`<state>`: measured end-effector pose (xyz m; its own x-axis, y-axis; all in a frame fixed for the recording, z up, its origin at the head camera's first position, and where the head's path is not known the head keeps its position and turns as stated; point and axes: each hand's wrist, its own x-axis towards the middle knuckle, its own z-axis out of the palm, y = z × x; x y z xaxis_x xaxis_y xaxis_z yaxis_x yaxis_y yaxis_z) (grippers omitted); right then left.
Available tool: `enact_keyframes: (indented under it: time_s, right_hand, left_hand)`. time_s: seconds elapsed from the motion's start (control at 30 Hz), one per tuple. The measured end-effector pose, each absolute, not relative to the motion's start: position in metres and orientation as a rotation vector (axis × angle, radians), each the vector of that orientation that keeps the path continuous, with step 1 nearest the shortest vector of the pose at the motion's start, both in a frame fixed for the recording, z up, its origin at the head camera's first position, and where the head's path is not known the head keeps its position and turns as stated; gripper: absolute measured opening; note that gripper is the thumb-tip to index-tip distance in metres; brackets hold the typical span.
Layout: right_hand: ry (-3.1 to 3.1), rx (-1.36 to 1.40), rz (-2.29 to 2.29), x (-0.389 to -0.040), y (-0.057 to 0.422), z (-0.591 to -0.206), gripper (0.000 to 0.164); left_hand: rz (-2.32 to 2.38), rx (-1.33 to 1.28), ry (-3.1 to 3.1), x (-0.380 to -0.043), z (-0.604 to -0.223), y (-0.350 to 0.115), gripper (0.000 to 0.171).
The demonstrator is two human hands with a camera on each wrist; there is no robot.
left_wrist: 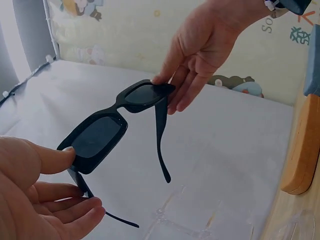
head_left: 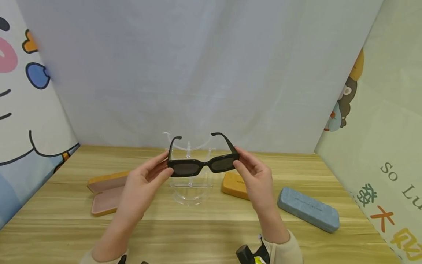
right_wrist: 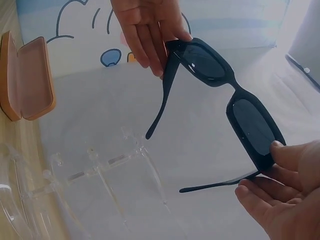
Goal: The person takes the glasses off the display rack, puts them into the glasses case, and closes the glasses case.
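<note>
Black rectangular sunglasses (head_left: 206,164) are held up in the middle of the head view, lenses toward me and temples unfolded pointing away. My left hand (head_left: 145,183) pinches their left outer corner between thumb and fingers. At the opposite corner my right hand (head_left: 258,179) pinches the frame the same way. Just behind the sunglasses stands a clear display stand (head_left: 189,200), partly hidden by them; its arms (right_wrist: 100,175) also show in the right wrist view. In the left wrist view both temples of the sunglasses (left_wrist: 97,137) extend toward the stand.
An orange glasses case (head_left: 107,200) with a pink lining lies open at the left, partly behind my left forearm. On the right are a closed orange case (head_left: 234,186) and a closed blue case (head_left: 308,209). A white cloth (head_left: 197,73) hangs behind the wooden table (head_left: 191,234).
</note>
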<state>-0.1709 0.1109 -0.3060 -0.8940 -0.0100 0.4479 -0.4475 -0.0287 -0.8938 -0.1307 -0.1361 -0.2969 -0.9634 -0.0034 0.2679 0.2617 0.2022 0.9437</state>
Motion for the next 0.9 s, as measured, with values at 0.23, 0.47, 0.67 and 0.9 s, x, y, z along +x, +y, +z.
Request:
enact_keyframes:
  time_s: [0.23, 0.47, 0.67, 0.9]
  right_hand:
    - [-1.96, 0.489, 1.973, -0.173, 0.11, -0.308, 0.033]
    - [-1.972, 0.44, 1.884, -0.173, 0.109, -0.309, 0.032]
    - [-1.951, 0.437, 1.838, -0.172, 0.107, -0.31, 0.03]
    - [-1.906, 0.512, 1.9, -0.172, 0.104, -0.311, 0.03]
  left_hand:
    - [-1.828, -0.231, -2.213, -0.134, -0.301, -0.132, 0.048]
    - [-1.785, -0.255, -2.243, -0.14, -0.308, -0.13, 0.048]
    - [-1.74, -0.251, -2.255, -0.142, -0.309, -0.13, 0.047]
    - [-1.755, -0.265, -2.253, -0.144, -0.31, -0.13, 0.048]
